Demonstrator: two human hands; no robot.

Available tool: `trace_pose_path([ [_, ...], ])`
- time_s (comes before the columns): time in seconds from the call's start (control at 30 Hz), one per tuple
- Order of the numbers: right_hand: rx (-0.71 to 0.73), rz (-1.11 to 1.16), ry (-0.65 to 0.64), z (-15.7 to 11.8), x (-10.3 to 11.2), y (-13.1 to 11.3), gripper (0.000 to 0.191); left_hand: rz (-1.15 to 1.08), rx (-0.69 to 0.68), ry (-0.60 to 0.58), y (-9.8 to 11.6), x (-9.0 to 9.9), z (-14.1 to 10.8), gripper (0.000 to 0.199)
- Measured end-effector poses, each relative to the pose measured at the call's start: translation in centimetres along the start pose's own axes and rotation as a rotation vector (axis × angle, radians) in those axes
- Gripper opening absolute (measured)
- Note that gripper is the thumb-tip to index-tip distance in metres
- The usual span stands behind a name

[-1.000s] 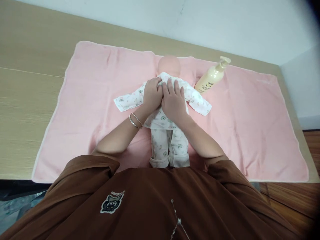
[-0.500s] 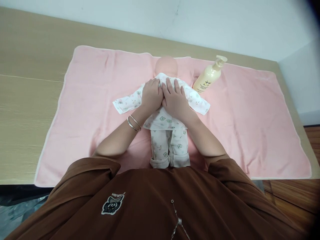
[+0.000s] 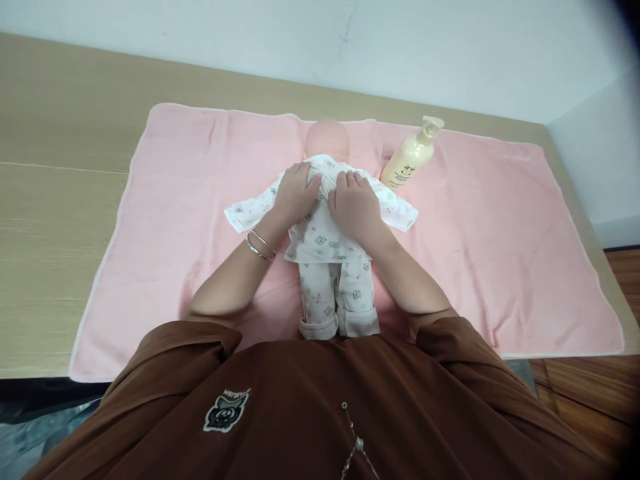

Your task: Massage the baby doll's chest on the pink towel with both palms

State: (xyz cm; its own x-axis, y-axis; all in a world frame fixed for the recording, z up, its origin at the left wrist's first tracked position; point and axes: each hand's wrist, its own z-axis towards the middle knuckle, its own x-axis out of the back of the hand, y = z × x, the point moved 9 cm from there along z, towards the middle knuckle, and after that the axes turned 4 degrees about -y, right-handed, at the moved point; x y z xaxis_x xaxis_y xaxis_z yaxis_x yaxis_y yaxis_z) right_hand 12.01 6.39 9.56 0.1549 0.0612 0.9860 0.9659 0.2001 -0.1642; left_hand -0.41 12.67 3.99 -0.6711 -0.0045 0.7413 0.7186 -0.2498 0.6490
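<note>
A baby doll in a white printed top (image 3: 320, 239) and matching trousers (image 3: 356, 293) lies lengthwise in front of me. Its bald head (image 3: 327, 139) points away from me, with no face showing. My left hand (image 3: 296, 192) rests flat on the left side of the doll's upper body. On the right side lies my right hand (image 3: 356, 203), palm down, fingers extended and close together. A gap of creased cloth separates the two hands. Both are open and hold nothing. The doll's sleeves spread out to either side, with no hands visible at the cuffs.
Under the doll is a pink blanket (image 3: 165, 220) with a pale edge, spread over a wooden table (image 3: 55, 200). A cream pump bottle (image 3: 411, 157) stands on the blanket near the doll's right-hand sleeve. A white wall (image 3: 250, 40) rises behind the table.
My hands have moved apart from the middle of the doll's upper body, the left one to the left and the right one to the right. The view has shifted slightly.
</note>
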Motion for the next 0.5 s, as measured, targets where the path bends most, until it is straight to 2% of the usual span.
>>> trace_pose_path([
  [0.07, 0.011, 0.028, -0.013, 0.2, 0.3, 0.2, 0.054, 0.005, -0.01, 0.006, 0.3, -0.1, -0.2, 0.053],
  [0.13, 0.024, 0.112, -0.046, 1.4, 0.2, 1.4, 0.049, 0.01, -0.006, 0.029, 1.2, -0.4, -1.4, 0.06],
  [0.23, 0.031, 0.2, -0.117, 3.4, -0.8, 3.5, 0.059, 0.028, -0.015, 0.041, 2.9, -0.7, -3.4, 0.066],
  [0.3, 0.02, 0.196, -0.139, 3.9, -1.3, 4.0, 0.067, 0.04, -0.027, 0.04, 3.4, -0.7, -3.9, 0.067],
  [0.5, 0.0, 0.052, -0.054, 1.1, 0.4, 1.4, 0.048, -0.02, -0.026, 0.002, 0.3, -0.7, -0.7, 0.068],
])
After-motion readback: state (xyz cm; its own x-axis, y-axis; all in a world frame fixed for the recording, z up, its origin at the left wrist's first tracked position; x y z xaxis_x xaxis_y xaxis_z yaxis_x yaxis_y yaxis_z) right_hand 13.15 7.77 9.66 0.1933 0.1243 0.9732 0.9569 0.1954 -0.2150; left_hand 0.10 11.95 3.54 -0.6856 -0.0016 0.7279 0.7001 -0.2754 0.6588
